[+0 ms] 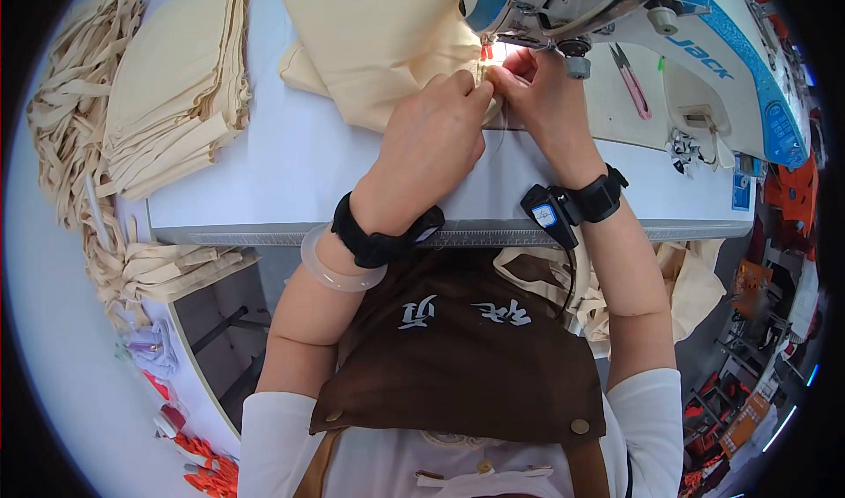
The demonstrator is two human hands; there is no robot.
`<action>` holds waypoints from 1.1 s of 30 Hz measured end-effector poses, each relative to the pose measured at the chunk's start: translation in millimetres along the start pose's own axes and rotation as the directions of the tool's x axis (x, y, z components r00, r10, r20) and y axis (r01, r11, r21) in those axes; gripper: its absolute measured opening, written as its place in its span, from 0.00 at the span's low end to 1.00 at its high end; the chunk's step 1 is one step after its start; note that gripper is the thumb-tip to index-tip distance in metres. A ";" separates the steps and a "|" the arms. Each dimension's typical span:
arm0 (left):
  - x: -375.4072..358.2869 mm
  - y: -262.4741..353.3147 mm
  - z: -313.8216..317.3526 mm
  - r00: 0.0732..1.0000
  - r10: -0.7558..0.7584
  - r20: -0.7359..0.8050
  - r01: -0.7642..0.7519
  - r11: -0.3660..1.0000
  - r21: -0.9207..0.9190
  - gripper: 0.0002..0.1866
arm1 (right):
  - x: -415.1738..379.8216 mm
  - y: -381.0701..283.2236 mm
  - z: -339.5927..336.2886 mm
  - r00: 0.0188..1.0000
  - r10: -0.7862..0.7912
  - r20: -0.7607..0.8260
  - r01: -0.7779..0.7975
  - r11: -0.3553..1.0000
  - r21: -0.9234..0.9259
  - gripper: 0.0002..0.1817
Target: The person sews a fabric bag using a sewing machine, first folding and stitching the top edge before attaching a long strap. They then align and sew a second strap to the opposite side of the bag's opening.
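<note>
The cream cloth point(378, 36) is pinched by the fingers of the left hand point(436, 128) and right hand point(550, 93), the latter's partly hidden beneath the sewing machine point(717, 36). Cloth and machine are cut off above.

Pink-handled snips point(632, 88) lie at right; at left, 1 cloth stack point(172, 80), straps point(75, 115), perhaps a lilac towel point(151, 350).

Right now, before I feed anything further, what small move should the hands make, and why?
I'd probably have the left hand and right hand ease back slightly along the cream cloth: their fingertips meet at its edge, close to the red part beneath the sewing machine's head, so more clearance seems wise.
</note>
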State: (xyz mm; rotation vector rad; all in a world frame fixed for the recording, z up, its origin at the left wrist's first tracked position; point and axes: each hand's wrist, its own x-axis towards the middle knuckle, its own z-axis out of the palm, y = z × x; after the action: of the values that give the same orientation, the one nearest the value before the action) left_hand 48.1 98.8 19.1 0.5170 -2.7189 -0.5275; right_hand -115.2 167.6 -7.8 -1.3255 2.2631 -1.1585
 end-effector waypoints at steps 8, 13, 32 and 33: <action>1.6 0.9 1.1 0.999 -0.042 -0.006 0.042 0.999 -0.031 0.16 | -10.1 -2.7 -13.7 0.996 -0.085 -0.015 0.082 0.989 -0.122 0.11; 1.5 -1.6 2.0 0.999 -0.048 -0.003 0.048 0.998 -0.052 0.19 | -5.6 0.0 -8.5 0.989 -0.139 -0.048 0.129 0.976 -0.176 0.10; -1.4 0.5 16.8 0.987 -0.109 -0.116 0.084 0.975 -0.206 0.20 | 10.6 25.5 4.2 0.983 -0.169 -0.065 0.170 0.985 0.016 0.10; -1.1 -0.2 12.1 0.993 -0.105 -0.056 0.089 0.968 -0.236 0.20 | 10.9 25.9 4.1 0.983 -0.174 -0.064 0.175 0.984 0.022 0.10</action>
State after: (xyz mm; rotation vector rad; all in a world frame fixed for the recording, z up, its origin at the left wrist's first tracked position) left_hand 44.6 102.6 8.1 0.5953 -2.5320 -0.8280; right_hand -134.4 163.3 -28.2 -1.5232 2.2009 -1.2998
